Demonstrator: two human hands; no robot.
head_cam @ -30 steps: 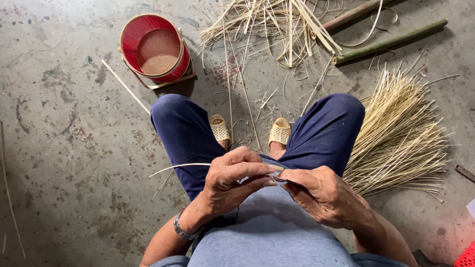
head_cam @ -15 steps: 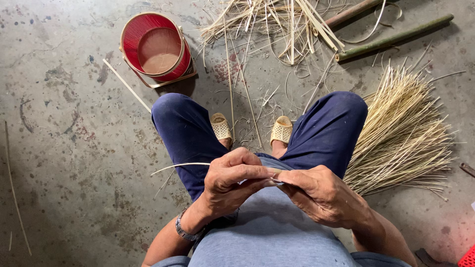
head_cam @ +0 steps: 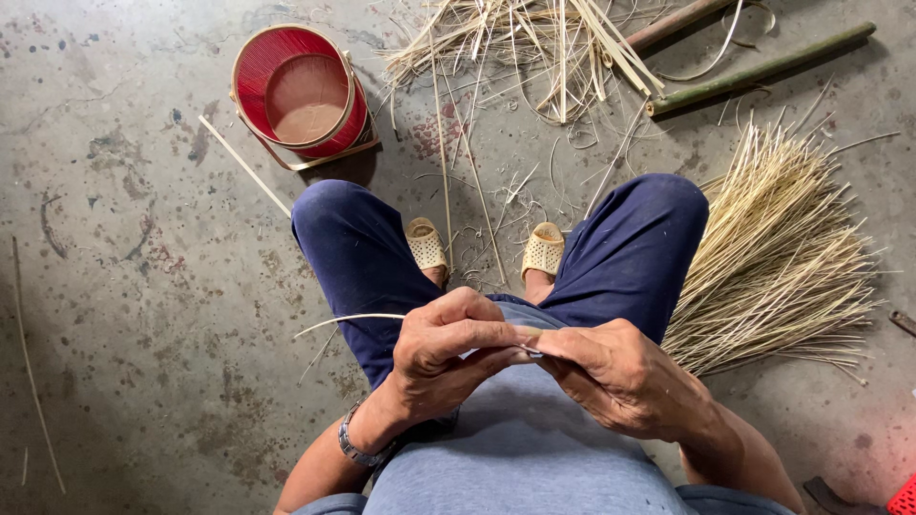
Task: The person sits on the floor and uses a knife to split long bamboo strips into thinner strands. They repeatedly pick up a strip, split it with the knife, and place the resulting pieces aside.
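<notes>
I sit with knees apart in dark blue trousers, both hands together over my lap. My left hand point(head_cam: 453, 353) pinches a thin pale bamboo strip point(head_cam: 348, 319) that curves out to the left past my knee. My right hand point(head_cam: 620, 377) meets it fingertip to fingertip and grips the same strip, along with a small dark blade-like piece that shows between the fingers. A watch sits on my left wrist.
A red round basket point(head_cam: 301, 91) stands on the concrete floor at upper left. Loose bamboo strips point(head_cam: 534, 48) and two green bamboo poles point(head_cam: 763, 67) lie ahead. A fanned bundle of thin splints point(head_cam: 782, 257) rests by my right knee. Woven sandals point(head_cam: 544, 250) cover my feet.
The hands stay joined on the strip; the strip's free end has shifted slightly. Little else differs.
</notes>
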